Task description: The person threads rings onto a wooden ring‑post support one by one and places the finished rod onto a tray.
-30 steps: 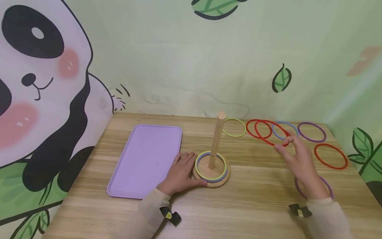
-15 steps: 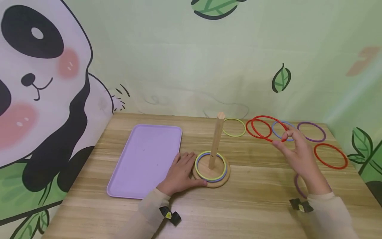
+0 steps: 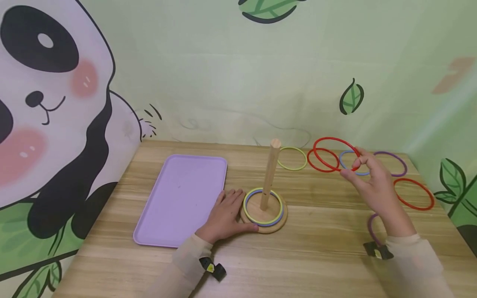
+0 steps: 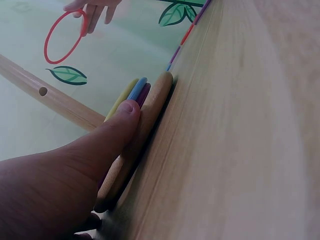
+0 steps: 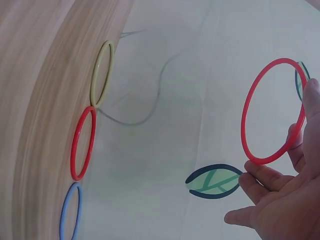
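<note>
A wooden ring stand (image 3: 270,174) stands upright on the table, its peg rising from a round base. Around the peg, rings lie stacked on the base; yellow (image 4: 120,97), blue (image 4: 137,90) and purple (image 4: 145,93) edges show in the left wrist view. My left hand (image 3: 223,217) rests at the base's left side, fingers fairly straight and thumb touching the front rim beside the rings. To the right, my right hand (image 3: 376,190) pinches a red ring (image 3: 329,138) between thumb and finger. That ring is tilted in the air, apart from the peg.
A lilac tray (image 3: 179,198) lies left of the stand. Along the back edge are yellow (image 3: 292,170), red (image 3: 322,171), blue (image 3: 361,174) and purple (image 3: 406,167) rings. Another red ring (image 3: 413,206) lies at right, and a purple ring (image 3: 369,225) is partly hidden by the right arm.
My right hand has lifted the red ring higher and slightly toward the back wall. My left hand and the stand have kept their place.
</note>
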`<control>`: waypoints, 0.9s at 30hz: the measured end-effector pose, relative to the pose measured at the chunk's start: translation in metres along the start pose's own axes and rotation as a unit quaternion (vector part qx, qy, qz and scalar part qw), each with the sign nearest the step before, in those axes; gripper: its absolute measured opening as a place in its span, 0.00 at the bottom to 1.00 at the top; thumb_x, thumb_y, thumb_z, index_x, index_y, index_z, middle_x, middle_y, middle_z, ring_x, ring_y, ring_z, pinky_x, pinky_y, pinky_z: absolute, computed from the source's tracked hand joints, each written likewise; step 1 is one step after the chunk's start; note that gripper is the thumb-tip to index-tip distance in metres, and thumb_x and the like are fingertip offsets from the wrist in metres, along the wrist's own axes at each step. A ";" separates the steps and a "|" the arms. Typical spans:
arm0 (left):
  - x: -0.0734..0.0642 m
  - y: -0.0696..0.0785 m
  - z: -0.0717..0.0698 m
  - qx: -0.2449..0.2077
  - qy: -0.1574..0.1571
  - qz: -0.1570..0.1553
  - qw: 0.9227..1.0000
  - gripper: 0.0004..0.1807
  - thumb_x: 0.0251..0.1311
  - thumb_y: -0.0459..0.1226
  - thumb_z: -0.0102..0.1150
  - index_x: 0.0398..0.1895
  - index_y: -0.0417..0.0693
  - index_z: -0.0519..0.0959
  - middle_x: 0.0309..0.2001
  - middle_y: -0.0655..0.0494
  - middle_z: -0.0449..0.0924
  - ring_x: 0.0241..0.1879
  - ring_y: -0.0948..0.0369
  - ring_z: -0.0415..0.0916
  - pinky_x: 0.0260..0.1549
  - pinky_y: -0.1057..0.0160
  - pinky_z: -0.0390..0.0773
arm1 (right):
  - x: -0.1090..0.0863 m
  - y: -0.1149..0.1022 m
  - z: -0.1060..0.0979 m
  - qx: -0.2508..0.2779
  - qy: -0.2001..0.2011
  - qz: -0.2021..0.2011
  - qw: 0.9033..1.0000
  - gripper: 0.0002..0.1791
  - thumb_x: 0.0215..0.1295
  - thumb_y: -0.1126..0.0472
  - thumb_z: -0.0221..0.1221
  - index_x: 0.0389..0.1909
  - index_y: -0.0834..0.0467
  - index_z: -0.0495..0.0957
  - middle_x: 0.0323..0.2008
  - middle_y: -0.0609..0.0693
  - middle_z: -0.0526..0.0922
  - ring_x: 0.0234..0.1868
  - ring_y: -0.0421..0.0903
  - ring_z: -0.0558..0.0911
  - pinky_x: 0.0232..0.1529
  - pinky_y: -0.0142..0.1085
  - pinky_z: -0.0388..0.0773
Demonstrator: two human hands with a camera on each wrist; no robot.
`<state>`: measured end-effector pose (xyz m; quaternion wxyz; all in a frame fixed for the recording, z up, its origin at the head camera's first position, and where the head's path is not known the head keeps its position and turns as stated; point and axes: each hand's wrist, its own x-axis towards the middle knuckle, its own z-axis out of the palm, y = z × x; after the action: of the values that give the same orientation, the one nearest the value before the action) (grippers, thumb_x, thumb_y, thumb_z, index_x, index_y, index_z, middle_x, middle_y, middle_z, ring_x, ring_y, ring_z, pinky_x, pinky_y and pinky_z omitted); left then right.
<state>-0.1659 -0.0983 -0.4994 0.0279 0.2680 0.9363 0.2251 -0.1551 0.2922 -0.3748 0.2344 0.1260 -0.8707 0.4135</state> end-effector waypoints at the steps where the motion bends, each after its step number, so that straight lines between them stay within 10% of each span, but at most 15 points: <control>1: 0.000 0.000 0.000 0.000 0.000 0.000 1.000 0.65 0.54 0.70 0.70 0.82 0.35 0.59 0.80 0.37 0.60 0.81 0.40 0.52 0.80 0.41 0.40 | 0.001 -0.001 0.000 0.001 -0.001 0.001 1.000 0.16 0.65 0.70 0.72 0.37 0.64 0.70 0.72 0.71 0.71 0.73 0.76 0.66 0.75 0.57 0.59; 7: 0.000 0.000 0.000 -0.003 0.006 0.002 1.000 0.64 0.53 0.70 0.71 0.81 0.35 0.60 0.80 0.37 0.60 0.81 0.40 0.52 0.80 0.40 0.41 | 0.005 -0.004 -0.002 0.006 -0.006 0.005 1.000 0.17 0.65 0.69 0.72 0.38 0.63 0.70 0.72 0.72 0.70 0.72 0.78 0.66 0.71 0.70 0.58; 27: -0.001 0.002 -0.002 -0.003 0.002 0.001 1.000 0.64 0.54 0.69 0.70 0.81 0.35 0.60 0.79 0.37 0.61 0.81 0.40 0.52 0.80 0.40 0.41 | 0.014 -0.016 -0.007 0.004 0.004 -0.016 1.000 0.17 0.66 0.66 0.73 0.38 0.64 0.71 0.73 0.66 0.72 0.74 0.71 0.67 0.72 0.59 0.62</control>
<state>-0.1641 -0.0979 -0.4971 0.0263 0.2679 0.9355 0.2287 -0.1585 0.2875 -0.3532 0.2441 0.1390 -0.8661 0.4134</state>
